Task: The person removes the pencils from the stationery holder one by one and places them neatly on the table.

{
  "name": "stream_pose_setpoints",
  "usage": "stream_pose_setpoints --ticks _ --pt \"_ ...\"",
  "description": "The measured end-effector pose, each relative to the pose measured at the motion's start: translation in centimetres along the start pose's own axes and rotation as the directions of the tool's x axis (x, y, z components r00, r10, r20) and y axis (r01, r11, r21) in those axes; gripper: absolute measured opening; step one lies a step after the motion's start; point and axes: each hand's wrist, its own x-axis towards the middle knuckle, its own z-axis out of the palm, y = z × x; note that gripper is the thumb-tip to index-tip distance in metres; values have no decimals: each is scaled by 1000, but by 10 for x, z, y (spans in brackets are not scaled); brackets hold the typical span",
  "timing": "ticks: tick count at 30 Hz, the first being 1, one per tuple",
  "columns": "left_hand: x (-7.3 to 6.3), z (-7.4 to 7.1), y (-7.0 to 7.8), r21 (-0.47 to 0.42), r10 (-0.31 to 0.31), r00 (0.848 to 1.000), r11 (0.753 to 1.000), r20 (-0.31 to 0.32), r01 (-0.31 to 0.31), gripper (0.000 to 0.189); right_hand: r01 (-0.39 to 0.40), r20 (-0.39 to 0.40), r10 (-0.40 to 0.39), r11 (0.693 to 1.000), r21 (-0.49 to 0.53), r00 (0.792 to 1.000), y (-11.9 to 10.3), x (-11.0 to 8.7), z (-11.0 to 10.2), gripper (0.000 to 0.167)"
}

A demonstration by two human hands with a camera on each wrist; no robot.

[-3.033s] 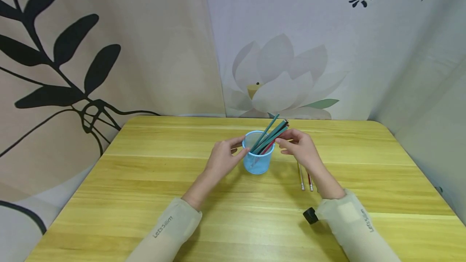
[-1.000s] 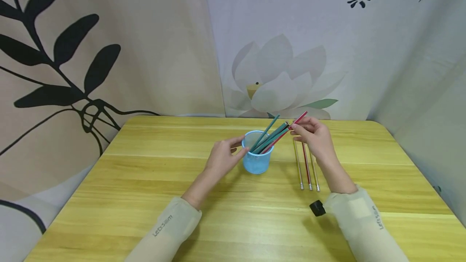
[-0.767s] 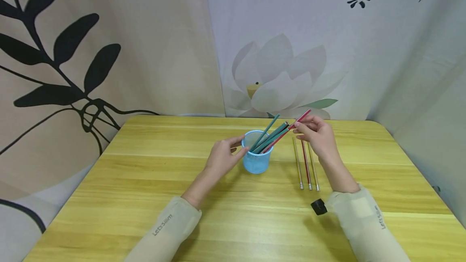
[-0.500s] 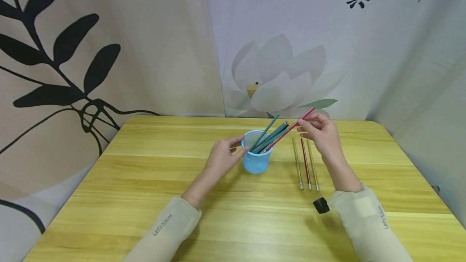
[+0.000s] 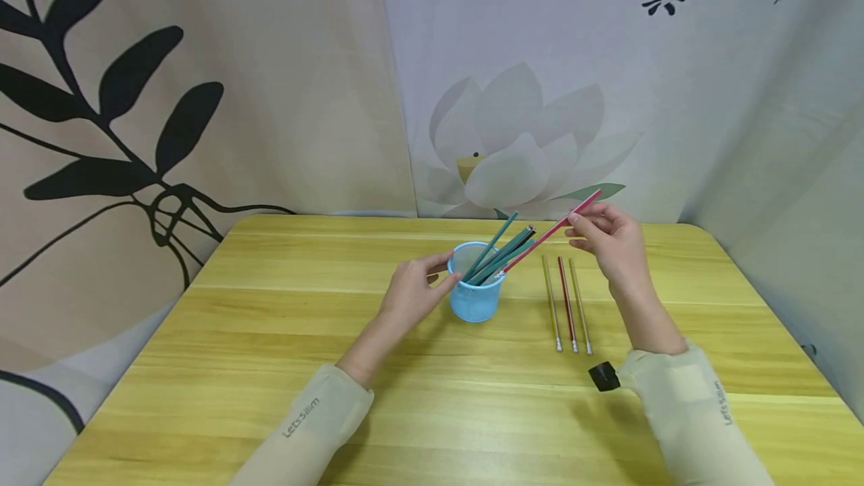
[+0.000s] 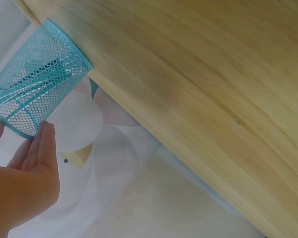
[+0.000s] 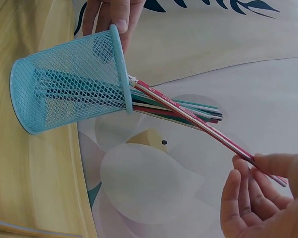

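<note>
Red pencil (image 7: 191, 117): right hand (image 5: 614, 242) pinches | mesh cup (image 5: 475, 304): left hand (image 5: 415, 291) holds

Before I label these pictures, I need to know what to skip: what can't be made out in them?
Pencils in the cup: exact count, head view; they overlap.
Their lower ends: head view; the cup's wall hides them.
Red pencil: lettering, right wrist view; too small to read fully.
Left hand: thumb, left wrist view; partly cut off by the left edge.

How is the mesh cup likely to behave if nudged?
The mesh cup is probably light, given its open mesh. It could tip toward the side its pencils lean out over, though the left hand gripping it should help.
</note>
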Motion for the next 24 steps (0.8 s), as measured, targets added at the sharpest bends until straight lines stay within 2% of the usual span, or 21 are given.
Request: stream_pose_setpoints --ticks 7,16,24 --pt "0 0 0 -9 -15 1000 1000 7 15 45 5 -24 -5 1000 -8 1000 -1 1 -6 7" --pt "0 0 0 -4 -19 1000 1000 11 20 46 21 -33 -19 997 68 999 -3 1 -11 7" --pt "0 0 0 4 -5 1000 1000 4 5 45 17 -40 -13 996 86 999 -3 0 -17 6"
